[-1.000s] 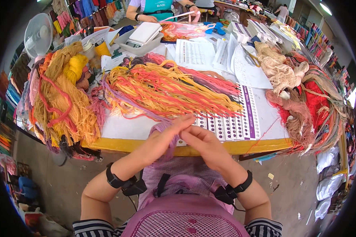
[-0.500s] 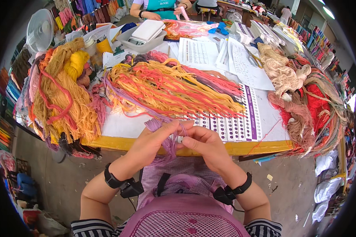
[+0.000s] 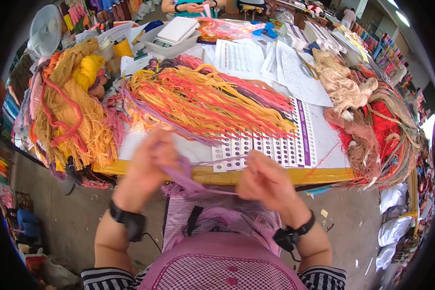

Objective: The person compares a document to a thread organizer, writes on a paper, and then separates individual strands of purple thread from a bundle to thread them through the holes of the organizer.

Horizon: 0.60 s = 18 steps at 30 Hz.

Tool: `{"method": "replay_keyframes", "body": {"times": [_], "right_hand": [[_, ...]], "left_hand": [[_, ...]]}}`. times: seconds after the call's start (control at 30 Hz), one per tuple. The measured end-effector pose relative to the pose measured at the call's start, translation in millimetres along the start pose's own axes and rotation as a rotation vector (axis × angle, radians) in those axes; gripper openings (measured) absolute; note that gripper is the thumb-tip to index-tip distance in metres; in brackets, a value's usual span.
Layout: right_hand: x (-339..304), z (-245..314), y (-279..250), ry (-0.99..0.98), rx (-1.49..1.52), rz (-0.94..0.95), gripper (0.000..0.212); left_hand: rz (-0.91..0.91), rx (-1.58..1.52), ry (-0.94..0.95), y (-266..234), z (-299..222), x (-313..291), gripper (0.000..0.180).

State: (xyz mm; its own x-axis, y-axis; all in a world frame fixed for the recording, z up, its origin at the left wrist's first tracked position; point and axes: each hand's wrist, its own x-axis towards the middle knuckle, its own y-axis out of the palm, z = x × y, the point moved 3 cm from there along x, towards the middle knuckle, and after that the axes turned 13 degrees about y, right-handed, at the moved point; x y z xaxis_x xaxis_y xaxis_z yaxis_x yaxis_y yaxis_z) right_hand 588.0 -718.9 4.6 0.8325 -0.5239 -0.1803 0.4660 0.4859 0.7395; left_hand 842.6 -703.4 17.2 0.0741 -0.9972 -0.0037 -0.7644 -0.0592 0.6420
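**Purple skein between both hands, nearer the left; strand spans to the right**

The purple skein [image 3: 184,180] lies against the inner side of the left hand [image 3: 152,157], well apart from the right hand [image 3: 266,181]. Its long axis slants from the left fingers toward the body and rightward. A thin purple strand [image 3: 220,161] crosses the gap, nearly level, to the right fingertips; a second line of yarn runs lower, toward the heel of the right hand.

Left hand: blurred; fingers appear curled closed around the skein, exact finger placement not determinable. Right hand: fingers folded in, thumb and forefinger seemingly pinching the strand.

Just beyond the hands, the orange and coral yarn bundle [image 3: 208,104] lies on the table, touched by neither. Punched cards [image 3: 302,137] lie partly beneath it, ahead of the right hand.
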Motion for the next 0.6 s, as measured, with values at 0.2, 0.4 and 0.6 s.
{"method": "replay_keyframes", "body": {"times": [0.2, 0.4, 0.6], "right_hand": [[-132.7, 71.3, -86.5, -0.085, -0.788, -0.841, 0.008], [-247.4, 113.5, -157.0, -0.261, -0.909, -1.262, 0.006], [-376.0, 128.9, -204.0, -0.326, -1.489, -2.152, 0.019]], "left_hand": [[-0.357, -0.029, 0.175, -173.7, -115.0, -40.1, 0.032], [-0.713, 0.374, 0.452, -308.9, -182.8, -111.8, 0.031], [-1.076, 0.946, 0.791, -322.4, -194.4, -131.1, 0.032]]}}
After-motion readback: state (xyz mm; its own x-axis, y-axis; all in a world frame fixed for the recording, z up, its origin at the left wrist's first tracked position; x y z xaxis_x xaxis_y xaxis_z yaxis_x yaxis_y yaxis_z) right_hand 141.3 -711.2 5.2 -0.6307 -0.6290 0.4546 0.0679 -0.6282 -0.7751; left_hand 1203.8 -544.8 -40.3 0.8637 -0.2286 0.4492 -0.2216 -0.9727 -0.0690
